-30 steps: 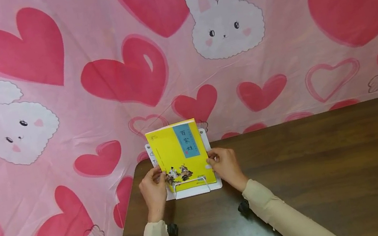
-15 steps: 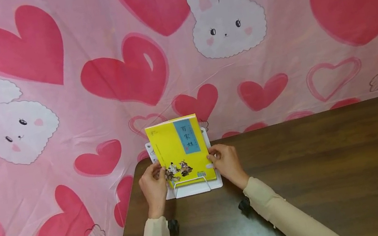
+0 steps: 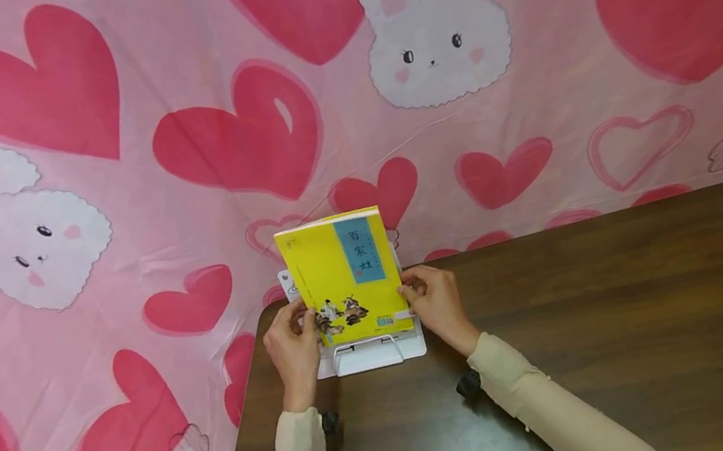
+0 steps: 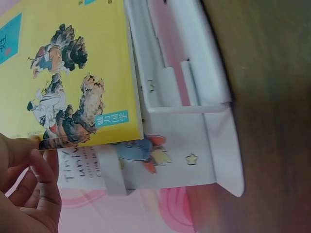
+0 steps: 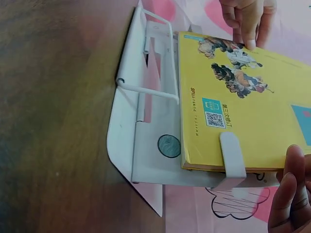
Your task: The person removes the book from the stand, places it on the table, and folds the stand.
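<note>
A yellow book (image 3: 334,275) with a blue title panel and painted figures leans on a white book stand (image 3: 370,355). My left hand (image 3: 293,346) pinches the book's left edge between thumb and fingers. On the opposite edge, my right hand (image 3: 436,301) pinches the book too. The lower edge of the book sits above the stand's front wire bar (image 5: 150,91), with a gap showing in the right wrist view. A white side clip (image 5: 233,158) of the stand overlaps the cover near its lower corner. Printed drawings on the stand's back plate (image 4: 165,160) show below the book.
The stand is on a dark brown wooden table (image 3: 605,328), near its far left corner. Behind rises a pink cloth backdrop (image 3: 180,64) with hearts and rabbits. A black wrist device (image 3: 468,384) is on each arm.
Both hands have raised the book along the stand, so its lower edge has risen from behind the wire bar to above it. The stand stays in place.
</note>
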A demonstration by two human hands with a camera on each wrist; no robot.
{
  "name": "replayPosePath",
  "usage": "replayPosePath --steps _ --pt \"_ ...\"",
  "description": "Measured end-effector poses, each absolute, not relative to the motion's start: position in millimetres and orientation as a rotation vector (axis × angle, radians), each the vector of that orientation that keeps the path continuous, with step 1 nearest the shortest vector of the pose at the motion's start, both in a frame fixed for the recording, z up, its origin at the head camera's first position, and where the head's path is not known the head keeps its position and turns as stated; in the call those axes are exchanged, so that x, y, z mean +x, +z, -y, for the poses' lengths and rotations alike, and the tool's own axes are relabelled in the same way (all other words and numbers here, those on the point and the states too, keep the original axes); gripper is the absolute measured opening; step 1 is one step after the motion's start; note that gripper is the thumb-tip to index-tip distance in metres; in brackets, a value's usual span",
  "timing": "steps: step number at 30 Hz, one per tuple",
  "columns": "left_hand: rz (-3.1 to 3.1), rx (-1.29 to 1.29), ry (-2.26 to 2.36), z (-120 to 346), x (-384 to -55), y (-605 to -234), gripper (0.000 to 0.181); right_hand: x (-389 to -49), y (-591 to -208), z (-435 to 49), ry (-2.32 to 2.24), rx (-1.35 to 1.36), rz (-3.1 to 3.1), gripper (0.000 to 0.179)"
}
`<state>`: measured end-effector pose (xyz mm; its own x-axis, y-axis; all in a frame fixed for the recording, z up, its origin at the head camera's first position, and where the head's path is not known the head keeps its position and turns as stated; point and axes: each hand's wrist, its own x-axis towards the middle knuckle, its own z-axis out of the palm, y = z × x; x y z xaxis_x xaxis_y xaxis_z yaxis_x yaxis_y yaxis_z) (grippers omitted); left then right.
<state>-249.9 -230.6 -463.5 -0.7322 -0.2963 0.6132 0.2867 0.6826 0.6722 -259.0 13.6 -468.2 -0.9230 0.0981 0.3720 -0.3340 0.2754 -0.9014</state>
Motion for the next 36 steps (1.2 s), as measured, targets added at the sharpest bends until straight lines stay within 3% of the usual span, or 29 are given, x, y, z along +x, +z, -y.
replayPosePath --steps 36 --pt "1.852 -0.178 -1.119 215 -232 -428 0.016 -254 -443 -32 1.749 0.379 2.045 0.019"
